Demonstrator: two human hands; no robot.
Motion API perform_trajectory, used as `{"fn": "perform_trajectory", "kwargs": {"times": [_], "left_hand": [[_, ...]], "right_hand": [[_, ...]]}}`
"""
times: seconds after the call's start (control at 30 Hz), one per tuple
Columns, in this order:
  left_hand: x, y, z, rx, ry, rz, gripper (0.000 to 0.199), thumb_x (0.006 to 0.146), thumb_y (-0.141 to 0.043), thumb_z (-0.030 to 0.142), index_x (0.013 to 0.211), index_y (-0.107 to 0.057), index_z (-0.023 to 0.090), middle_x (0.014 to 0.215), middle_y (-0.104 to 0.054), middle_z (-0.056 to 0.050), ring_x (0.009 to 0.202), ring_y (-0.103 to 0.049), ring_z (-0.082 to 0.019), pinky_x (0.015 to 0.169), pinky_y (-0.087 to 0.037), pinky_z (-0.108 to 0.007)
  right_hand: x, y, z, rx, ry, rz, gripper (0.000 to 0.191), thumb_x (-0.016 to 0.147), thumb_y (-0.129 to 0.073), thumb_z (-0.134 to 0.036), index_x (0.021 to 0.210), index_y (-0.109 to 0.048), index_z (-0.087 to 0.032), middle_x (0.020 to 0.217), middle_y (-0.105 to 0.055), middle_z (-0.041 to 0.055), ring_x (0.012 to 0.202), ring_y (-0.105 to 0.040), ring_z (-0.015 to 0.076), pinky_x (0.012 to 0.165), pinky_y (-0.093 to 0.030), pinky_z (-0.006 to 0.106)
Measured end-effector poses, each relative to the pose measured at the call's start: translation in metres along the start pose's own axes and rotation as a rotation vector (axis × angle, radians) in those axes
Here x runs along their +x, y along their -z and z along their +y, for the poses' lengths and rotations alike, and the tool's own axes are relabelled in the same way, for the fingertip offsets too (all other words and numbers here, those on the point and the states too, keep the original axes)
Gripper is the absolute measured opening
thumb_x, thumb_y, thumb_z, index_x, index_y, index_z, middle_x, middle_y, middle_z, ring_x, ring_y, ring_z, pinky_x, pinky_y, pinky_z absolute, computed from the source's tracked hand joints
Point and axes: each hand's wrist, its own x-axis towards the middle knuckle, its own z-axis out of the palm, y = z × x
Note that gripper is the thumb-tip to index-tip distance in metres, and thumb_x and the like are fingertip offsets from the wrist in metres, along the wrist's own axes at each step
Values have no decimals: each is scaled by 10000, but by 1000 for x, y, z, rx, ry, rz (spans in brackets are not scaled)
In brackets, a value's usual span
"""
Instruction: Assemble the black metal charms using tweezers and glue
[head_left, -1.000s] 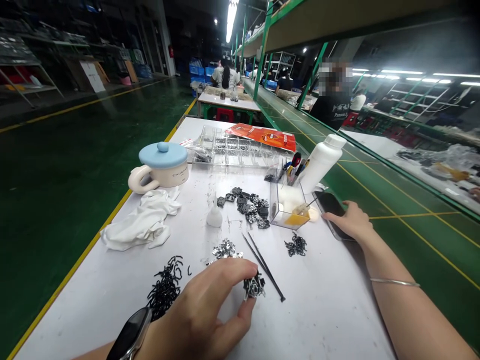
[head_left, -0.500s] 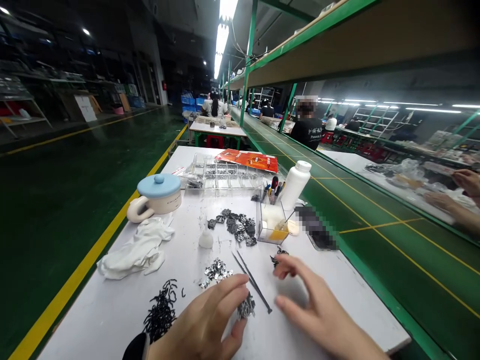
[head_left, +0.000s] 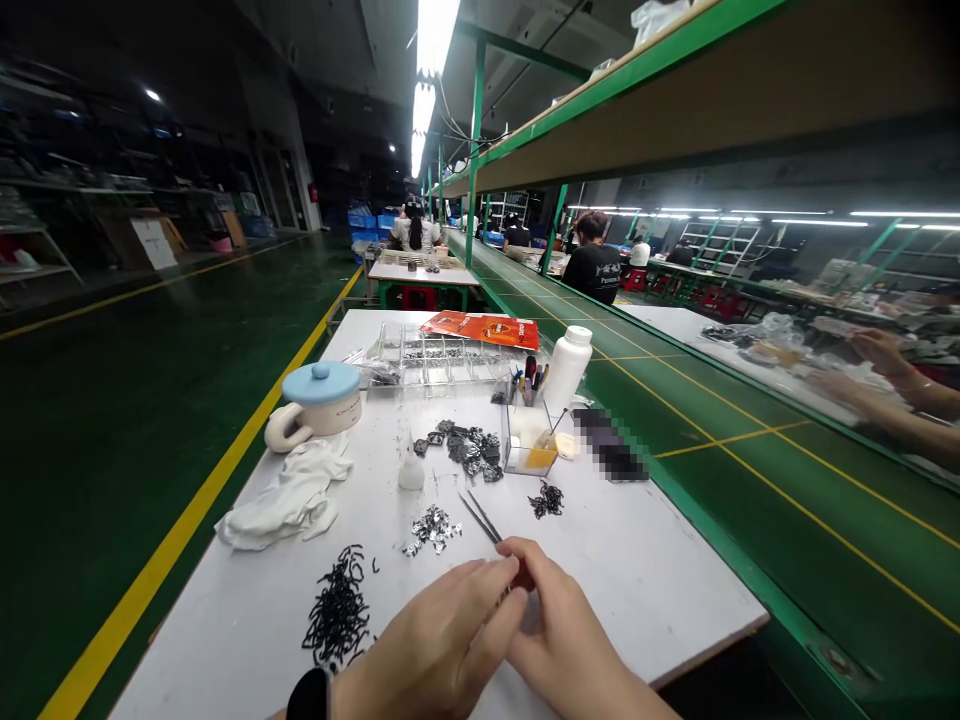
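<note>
My left hand and my right hand meet low over the table, fingertips closed together. The small dark metal part seen earlier in my left fingers is now mostly hidden between the hands. What my right fingers grip cannot be made out. Tweezers lie just beyond my fingertips, their near end covered by my right hand. To the left is a heap of small black curved pieces. Beyond the hands are small silver clips, a smaller heap of black pieces and flat dark parts.
A lidded mug and a white cloth stand at left. Behind are a clear divided tray, a red packet, a clear box and a white bottle. A green conveyor runs along the right; another person's hands are across it.
My right hand has moved left from beside the small black heap and now meets my left hand. The dark part in my left fingers has become hidden. The view has shifted slightly.
</note>
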Motion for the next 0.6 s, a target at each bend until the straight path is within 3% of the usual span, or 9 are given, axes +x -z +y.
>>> {"fn": "perform_trajectory", "kwargs": {"times": [0.17, 0.3, 0.4, 0.47, 0.6], "left_hand": [[0, -2, 0, 67, 12, -55, 324, 754, -508, 27, 1078, -524, 42, 1115, -584, -187, 1094, -551, -283, 912, -524, -427], [0, 1, -8, 100, 53, -82, 307, 778, -506, 50, 1084, -530, 68, 1108, -603, -177, 1075, -567, -273, 891, -537, -427], [0, 2, -14, 105, 87, -97, 291, 792, -496, 61, 1079, -538, 79, 1103, -612, -172, 1047, -583, -264, 857, -552, -418], [1, 1, -16, 84, 97, -79, 290, 788, -500, 58, 1075, -542, 76, 1085, -622, -168, 1027, -590, -257, 847, -556, -416], [7, 5, -17, 18, 114, -45, 263, 788, -522, 61, 1049, -557, 80, 1027, -648, -143, 1017, -591, -231, 871, -547, -390]], "right_hand": [[1, 35, 38, -189, -153, 110, 461, 760, -516, -310, 1191, -440, -165, 955, -628, 85, 867, -614, 206, 787, -490, 354], [3, 80, 86, -349, -345, 199, 431, 772, -488, -354, 1140, -484, -129, 842, -636, 110, 738, -624, 253, 667, -479, 387], [4, 105, 113, -432, -427, 308, 496, 739, -526, -404, 1133, -491, -105, 980, -605, 165, 842, -610, 289, 709, -464, 405], [6, 115, 121, -454, -447, 376, 539, 736, -525, -456, 1150, -475, -113, 1073, -569, 176, 937, -576, 311, 757, -450, 426], [12, 119, 120, -396, -423, 429, 492, 754, -500, -509, 1121, -473, -181, 1073, -573, 124, 968, -551, 300, 800, -432, 453]]}}
